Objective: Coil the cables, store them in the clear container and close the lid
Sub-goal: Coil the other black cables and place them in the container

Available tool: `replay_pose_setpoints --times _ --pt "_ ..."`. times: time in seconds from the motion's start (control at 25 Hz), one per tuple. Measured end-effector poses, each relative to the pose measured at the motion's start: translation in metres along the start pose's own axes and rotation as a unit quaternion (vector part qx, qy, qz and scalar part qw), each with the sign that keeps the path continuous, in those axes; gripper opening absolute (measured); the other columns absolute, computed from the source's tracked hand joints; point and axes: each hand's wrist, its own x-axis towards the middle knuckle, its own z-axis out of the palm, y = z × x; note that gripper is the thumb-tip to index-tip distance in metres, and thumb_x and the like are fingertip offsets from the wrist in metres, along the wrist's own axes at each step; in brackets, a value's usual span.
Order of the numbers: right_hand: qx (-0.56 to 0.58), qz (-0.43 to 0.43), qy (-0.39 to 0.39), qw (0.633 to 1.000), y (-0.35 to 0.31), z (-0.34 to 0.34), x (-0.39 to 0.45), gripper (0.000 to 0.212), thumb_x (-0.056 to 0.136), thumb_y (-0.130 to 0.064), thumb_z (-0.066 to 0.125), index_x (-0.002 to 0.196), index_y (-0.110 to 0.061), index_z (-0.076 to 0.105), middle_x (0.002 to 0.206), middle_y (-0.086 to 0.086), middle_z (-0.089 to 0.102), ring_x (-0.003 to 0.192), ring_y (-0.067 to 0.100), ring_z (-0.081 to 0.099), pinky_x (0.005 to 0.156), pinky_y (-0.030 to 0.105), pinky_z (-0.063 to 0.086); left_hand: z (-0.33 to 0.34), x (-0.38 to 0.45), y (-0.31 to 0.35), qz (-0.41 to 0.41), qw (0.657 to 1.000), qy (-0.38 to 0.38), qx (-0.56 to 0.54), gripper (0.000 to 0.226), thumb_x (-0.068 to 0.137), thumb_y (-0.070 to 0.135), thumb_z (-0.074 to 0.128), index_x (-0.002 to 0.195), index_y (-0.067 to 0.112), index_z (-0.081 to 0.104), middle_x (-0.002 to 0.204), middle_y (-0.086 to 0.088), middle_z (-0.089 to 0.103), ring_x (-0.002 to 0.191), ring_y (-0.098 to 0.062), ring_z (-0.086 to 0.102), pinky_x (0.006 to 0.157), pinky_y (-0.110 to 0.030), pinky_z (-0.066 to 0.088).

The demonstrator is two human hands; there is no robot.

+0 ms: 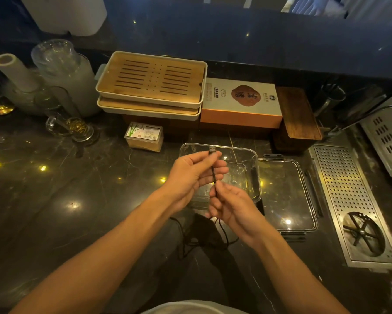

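Both hands pinch cable [213, 175], above open container [253, 155]

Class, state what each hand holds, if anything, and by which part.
Both hold one thin black USB cable: the left hand just below its metal plug, the right hand pinching the cord lower down.

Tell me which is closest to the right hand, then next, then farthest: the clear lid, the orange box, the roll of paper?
1. Clear lid, just right of the right hand.
2. Orange box, behind, at the counter's back.
3. Roll of paper, far left.
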Motion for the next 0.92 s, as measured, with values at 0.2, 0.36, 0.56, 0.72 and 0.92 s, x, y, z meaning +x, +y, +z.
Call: replay_pose_setpoints --times 0.2,0.36,0.56,0.72,0.92 --pt "-0.009 0.018 0.004 1.000 0.009 -0.021 0.000 0.025 0.096 -0.032 0.064 0.092 -0.008 0.065 0.068 0.000 0.041 0.053 0.007 0.031 0.046 0.017 0.029 -0.002 0.002 0.005 -0.039 0.995 -0.003 -0.088 0.019 0.103 0.018 0.053 0.105 0.006 0.068 0.092 -0.011 0.075 0.081 -0.017 0.075 0.070 -0.025 0.060" --pt "-0.028 0.044 -0.009 0.999 0.008 -0.025 0.004 0.020 0.100 -0.027 0.061 0.090 -0.009 0.064 0.067 -0.001 0.038 0.050 0.005 0.027 0.045 0.019 0.019 0.007 0.000 -0.004 -0.056 0.985 -0.054 -0.156 0.026 0.108 0.023 0.040 0.108 0.005 0.058 0.117 -0.026 0.071 0.105 -0.031 0.073 0.086 -0.035 0.061" --pt "0.017 0.082 -0.061 0.995 0.002 -0.027 0.006 0.020 0.099 -0.023 0.058 0.083 -0.011 0.061 0.060 -0.006 0.028 0.047 0.006 0.018 0.041 0.018 0.014 0.007 0.003 -0.006 -0.064 0.984 -0.065 -0.150 0.041 0.109 0.026 0.037 0.131 -0.005 0.053 0.122 -0.025 0.070 0.107 -0.028 0.073 0.090 -0.033 0.060" --pt "0.070 0.103 -0.127 0.984 -0.002 -0.028 0.005 0.019 0.097 -0.021 0.059 0.082 -0.010 0.059 0.064 -0.003 0.022 0.049 0.006 0.016 0.042 0.020 0.012 0.006 0.002 -0.009 -0.096 0.971 -0.093 -0.198 0.046 0.108 0.029 0.038 0.135 -0.005 0.054 0.124 -0.025 0.068 0.108 -0.028 0.072 0.092 -0.033 0.059" --pt "0.029 0.122 -0.075 0.989 0.005 -0.017 0.003 0.026 0.101 -0.030 0.058 0.081 -0.013 0.058 0.063 -0.003 0.031 0.050 0.009 0.019 0.044 0.021 0.016 0.008 0.004 -0.008 -0.075 0.977 -0.083 -0.181 0.044 0.108 0.028 0.039 0.129 -0.004 0.059 0.124 -0.026 0.068 0.111 -0.030 0.071 0.093 -0.035 0.059"
